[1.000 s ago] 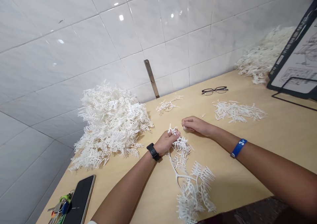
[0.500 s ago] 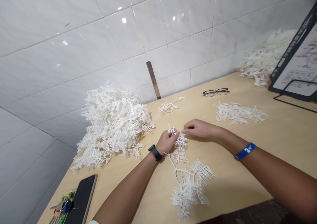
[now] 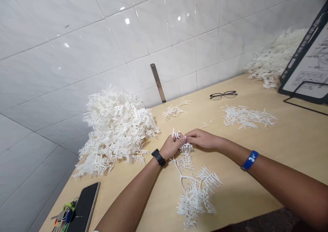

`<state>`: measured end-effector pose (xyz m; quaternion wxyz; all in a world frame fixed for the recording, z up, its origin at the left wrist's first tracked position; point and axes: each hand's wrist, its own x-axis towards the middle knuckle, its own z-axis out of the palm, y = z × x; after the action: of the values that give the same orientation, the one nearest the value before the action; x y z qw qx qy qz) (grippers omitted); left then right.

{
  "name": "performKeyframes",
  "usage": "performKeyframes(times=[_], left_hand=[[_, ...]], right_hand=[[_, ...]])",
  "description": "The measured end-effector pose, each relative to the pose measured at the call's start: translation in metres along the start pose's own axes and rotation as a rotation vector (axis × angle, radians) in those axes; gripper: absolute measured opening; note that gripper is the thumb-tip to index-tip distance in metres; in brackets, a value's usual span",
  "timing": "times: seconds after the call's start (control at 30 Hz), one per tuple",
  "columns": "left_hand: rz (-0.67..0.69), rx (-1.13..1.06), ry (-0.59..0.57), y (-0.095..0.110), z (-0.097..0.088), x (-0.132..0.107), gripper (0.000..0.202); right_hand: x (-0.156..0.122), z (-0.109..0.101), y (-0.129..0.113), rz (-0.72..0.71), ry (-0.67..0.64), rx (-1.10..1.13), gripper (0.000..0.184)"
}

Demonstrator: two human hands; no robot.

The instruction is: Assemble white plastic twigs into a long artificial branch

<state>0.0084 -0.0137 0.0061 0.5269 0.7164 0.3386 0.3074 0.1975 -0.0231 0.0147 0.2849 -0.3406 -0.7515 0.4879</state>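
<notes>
My left hand (image 3: 172, 146), with a black watch on the wrist, is closed around a white plastic branch (image 3: 176, 134). Forked twigs of it stick out above the thumb, and finer ones hang below the fingers. Fingers pressed together, my right hand (image 3: 202, 138) meets the left fingertips at this branch; the exact spot it pinches is hidden. A larger white branching sprig (image 3: 196, 194) lies on the table just in front of the hands, its stem running up towards the left wrist.
A big heap of white branches (image 3: 120, 122) stands left, by the tiled wall. Small loose twigs (image 3: 247, 117), a few sprigs (image 3: 175, 110) and glasses (image 3: 223, 95) lie farther back. A phone (image 3: 83, 208) and keys (image 3: 64, 215) lie front left; a dark-framed board (image 3: 307, 64) stands right.
My right hand has moved left and slightly down, closing the gap to the left hand's fingertips. Small white bits now show on the table behind it. The left hand stays nearly still.
</notes>
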Motion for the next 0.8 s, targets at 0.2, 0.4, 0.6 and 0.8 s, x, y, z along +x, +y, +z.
performKeyframes(times=[0.2,0.4,0.6,0.8], left_hand=[[-0.031,-0.045,-0.093,0.002,-0.001,-0.002,0.050],[-0.079,-0.148,-0.114,-0.001,-0.003,0.000,0.053],[-0.055,-0.182,-0.091,0.001,0.001,-0.002,0.054],[-0.063,-0.284,-0.122,-0.002,0.004,0.001,0.055]], right_hand=[[0.000,0.000,0.001,0.031,-0.039,0.087,0.045],[0.005,0.003,0.007,0.049,-0.055,0.244,0.046],[0.004,0.003,0.008,0.003,-0.067,0.256,0.048],[0.003,-0.001,0.014,0.023,-0.112,0.343,0.043]])
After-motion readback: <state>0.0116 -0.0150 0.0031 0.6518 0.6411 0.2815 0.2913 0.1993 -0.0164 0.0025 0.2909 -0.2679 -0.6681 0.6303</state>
